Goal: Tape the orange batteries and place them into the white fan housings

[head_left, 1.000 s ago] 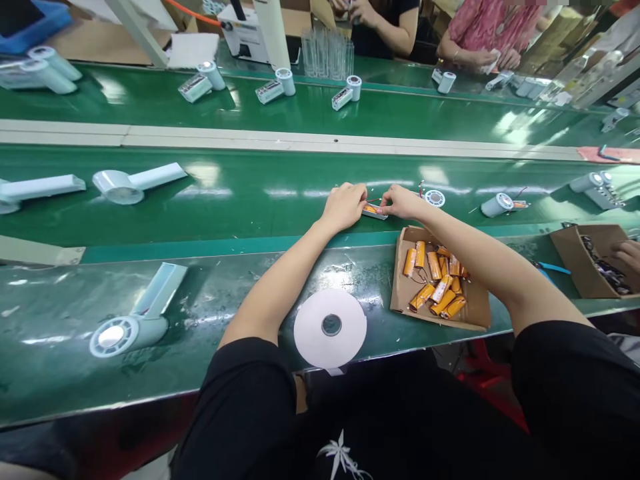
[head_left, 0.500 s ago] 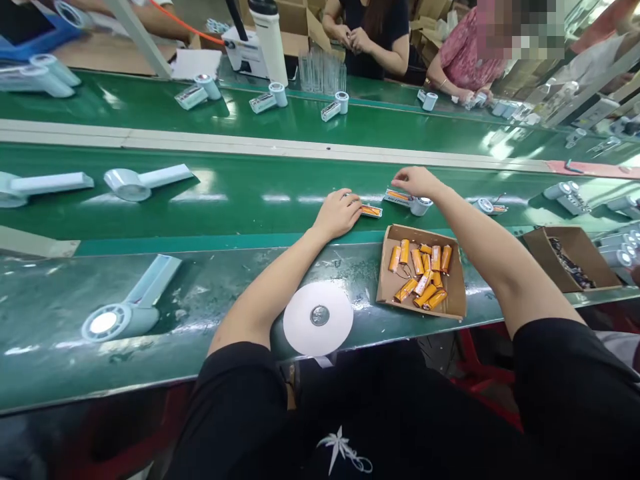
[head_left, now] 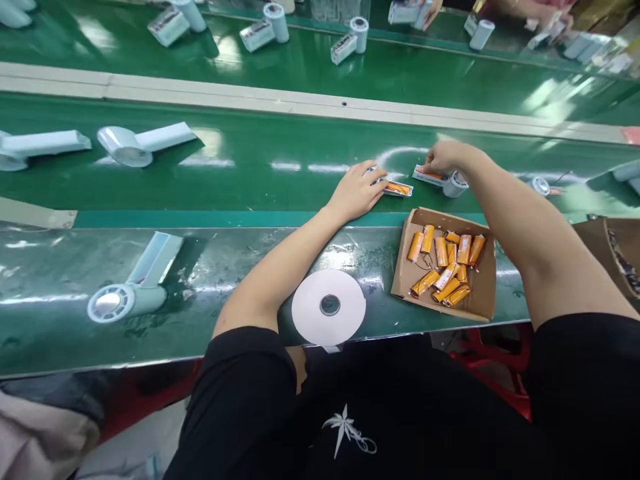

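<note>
My left hand (head_left: 357, 189) is closed over one end of a white handheld fan (head_left: 407, 192); the fan's head is hidden under the fingers, and an orange battery shows in its open handle. Just right of it, a second handheld fan (head_left: 455, 185) lies on the green belt with an orange strip in its handle. The bent fingers of my right hand (head_left: 447, 159) pinch at the far left end of that handle. Below both hands, a cardboard box (head_left: 404, 285) holds several orange batteries (head_left: 441, 253) with thin wires.
A roll of white tape or labels (head_left: 310, 310) lies at the bench edge. More fans stand around: one on the bench (head_left: 127, 301), one on the belt (head_left: 125, 147), several beyond the rail (head_left: 275, 105). Another cardboard box (head_left: 595, 233) sits at right. A co-worker's hand (head_left: 433, 13) shows across.
The view has tilted down and shifted. My right hand has lowered from above the second fan onto its handle, fingers now touching it. My left hand stays on the first fan.
</note>
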`<state>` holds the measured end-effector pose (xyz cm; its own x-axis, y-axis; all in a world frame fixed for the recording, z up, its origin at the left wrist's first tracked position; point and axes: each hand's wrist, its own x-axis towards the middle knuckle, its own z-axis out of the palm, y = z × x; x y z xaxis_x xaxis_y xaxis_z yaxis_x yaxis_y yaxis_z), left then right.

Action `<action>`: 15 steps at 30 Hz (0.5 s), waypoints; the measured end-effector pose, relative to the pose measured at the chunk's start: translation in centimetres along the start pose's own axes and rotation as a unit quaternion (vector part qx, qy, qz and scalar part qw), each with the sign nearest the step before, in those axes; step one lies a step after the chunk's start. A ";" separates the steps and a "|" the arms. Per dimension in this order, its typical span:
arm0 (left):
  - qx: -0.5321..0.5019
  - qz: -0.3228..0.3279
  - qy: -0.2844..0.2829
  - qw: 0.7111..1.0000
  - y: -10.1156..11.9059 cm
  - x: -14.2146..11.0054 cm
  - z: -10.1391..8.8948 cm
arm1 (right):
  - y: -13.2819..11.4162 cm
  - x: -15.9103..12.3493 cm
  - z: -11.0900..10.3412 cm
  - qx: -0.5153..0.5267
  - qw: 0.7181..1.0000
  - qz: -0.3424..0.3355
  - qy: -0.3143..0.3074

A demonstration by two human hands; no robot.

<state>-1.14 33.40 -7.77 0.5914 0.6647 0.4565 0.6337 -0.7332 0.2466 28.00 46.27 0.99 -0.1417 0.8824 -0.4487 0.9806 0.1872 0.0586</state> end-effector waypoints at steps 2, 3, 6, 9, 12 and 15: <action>-0.005 -0.011 -0.030 0.999 0.3 0.4 -0.6 | 0.0 0.0 0.0 0.006 1.000 0.011 0.006; -0.005 -0.018 -0.048 0.999 0.6 0.6 -1.3 | -0.1 -0.5 -0.2 0.013 1.000 0.018 0.020; -0.005 -0.044 -0.104 0.994 2.8 -0.5 -5.4 | -0.3 -4.3 -0.2 0.043 0.993 0.015 0.108; -0.034 -0.021 -0.191 0.981 6.3 -5.9 -10.9 | -0.2 -11.1 1.3 0.135 0.967 -0.035 0.214; -0.085 0.010 -0.275 0.958 10.3 -15.0 -15.5 | 0.7 -19.5 4.5 0.238 0.921 -0.094 0.294; -0.077 -0.044 -0.278 0.956 13.2 -23.3 -17.5 | 1.2 -27.1 8.6 0.284 0.900 -0.153 0.294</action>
<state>-15.26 5.72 -0.19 0.7408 0.6661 -0.0869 0.6369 -0.6553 0.4060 34.15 18.85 5.56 -0.3004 0.9341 0.1930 0.7704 0.3569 -0.5283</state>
